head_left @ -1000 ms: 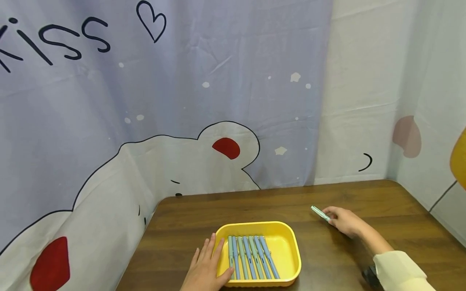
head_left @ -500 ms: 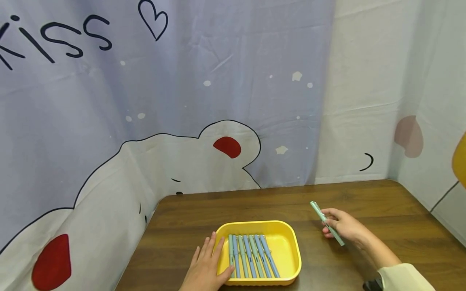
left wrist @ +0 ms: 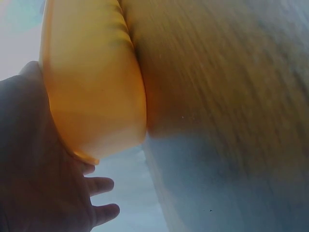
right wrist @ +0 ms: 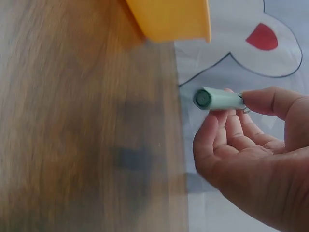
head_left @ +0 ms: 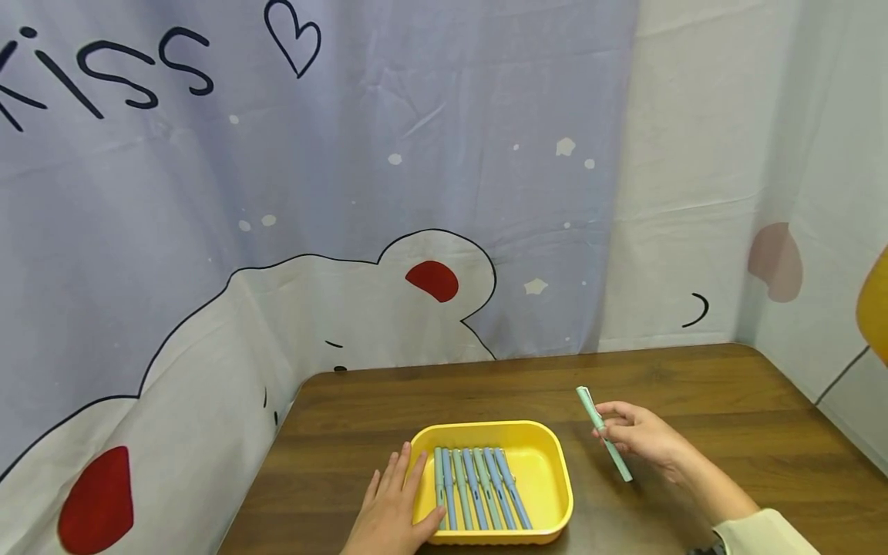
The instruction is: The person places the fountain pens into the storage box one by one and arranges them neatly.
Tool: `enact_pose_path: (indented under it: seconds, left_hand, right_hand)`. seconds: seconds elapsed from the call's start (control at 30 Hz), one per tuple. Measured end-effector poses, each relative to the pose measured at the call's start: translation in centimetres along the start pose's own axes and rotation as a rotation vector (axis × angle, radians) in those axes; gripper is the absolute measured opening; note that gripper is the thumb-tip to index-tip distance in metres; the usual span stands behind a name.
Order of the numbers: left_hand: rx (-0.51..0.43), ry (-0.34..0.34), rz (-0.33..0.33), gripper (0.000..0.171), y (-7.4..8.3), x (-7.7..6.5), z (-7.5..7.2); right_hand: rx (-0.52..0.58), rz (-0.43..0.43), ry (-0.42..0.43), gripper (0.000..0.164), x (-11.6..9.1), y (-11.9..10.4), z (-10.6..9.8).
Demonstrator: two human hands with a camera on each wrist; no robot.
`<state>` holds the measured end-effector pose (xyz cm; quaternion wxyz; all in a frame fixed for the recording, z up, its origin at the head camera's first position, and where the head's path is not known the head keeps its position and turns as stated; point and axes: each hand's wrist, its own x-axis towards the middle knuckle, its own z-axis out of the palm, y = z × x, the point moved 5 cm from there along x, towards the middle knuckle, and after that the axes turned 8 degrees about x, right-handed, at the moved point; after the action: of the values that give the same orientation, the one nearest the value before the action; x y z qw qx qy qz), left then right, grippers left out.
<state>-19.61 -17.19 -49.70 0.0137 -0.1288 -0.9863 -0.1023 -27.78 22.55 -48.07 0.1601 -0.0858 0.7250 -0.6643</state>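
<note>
A yellow tray (head_left: 548,493) stands on the table with several green and blue pens (head_left: 483,489) lying side by side in it, filling its left and middle part. My left hand (head_left: 394,509) rests on the tray's left rim with its fingers straight; the left wrist view has this hand (left wrist: 48,159) against the tray's outer wall (left wrist: 96,87). To the right of the tray, my right hand (head_left: 645,439) pinches a light green pen (head_left: 602,432) between thumb and fingers. In the right wrist view, the end of that pen (right wrist: 219,99) points toward the camera, above the table.
The brown wooden table (head_left: 527,393) reaches back to a printed curtain (head_left: 416,154). More curtain hangs along the left and right sides. At the lower right a pale sleeve (head_left: 763,532) covers the right forearm.
The right hand has moved slightly left and nearer with the green pen. The pen has turned from mostly hidden in the hand to fully visible and more upright in view. The left hand stays put.
</note>
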Motion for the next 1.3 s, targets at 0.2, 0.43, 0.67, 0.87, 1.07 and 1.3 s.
enact_pose_path:
  seconds: [0.2, 0.43, 0.67, 0.87, 1.07, 1.3]
  left_hand:
    - [-0.006, -0.006, 0.002, 0.087, 0.0, -0.1, 0.0]
    - [-0.014, -0.014, -0.001, 0.087, 0.1, 0.0, -0.2]
    - [-0.006, -0.01, 0.001, 0.087, 0.0, 0.0, -0.1]
    - [-0.005, 0.007, 0.014, 0.085, 0.0, -0.2, -0.1]
    - [-0.001, 0.015, 0.018, 0.085, 0.0, -0.2, -0.2]
    - [-0.002, 0.012, 0.018, 0.085, 0.0, -0.2, -0.2]
  right_hand:
    - [0.036, -0.003, -0.064, 0.055, -0.2, -0.8, 1.7]
    - [0.023, 0.011, -0.066, 0.057, -0.6, -2.0, 3.4]
    - [0.003, 0.041, -0.037, 0.057, -0.7, -2.4, 4.7]
    - [0.009, 0.055, -0.035, 0.056, -0.4, -2.6, 6.1]
    - [-0.015, 0.058, -0.043, 0.054, -0.3, -2.9, 7.7]
    - [-0.09, 0.077, -0.035, 0.054, -0.2, -3.5, 8.9]
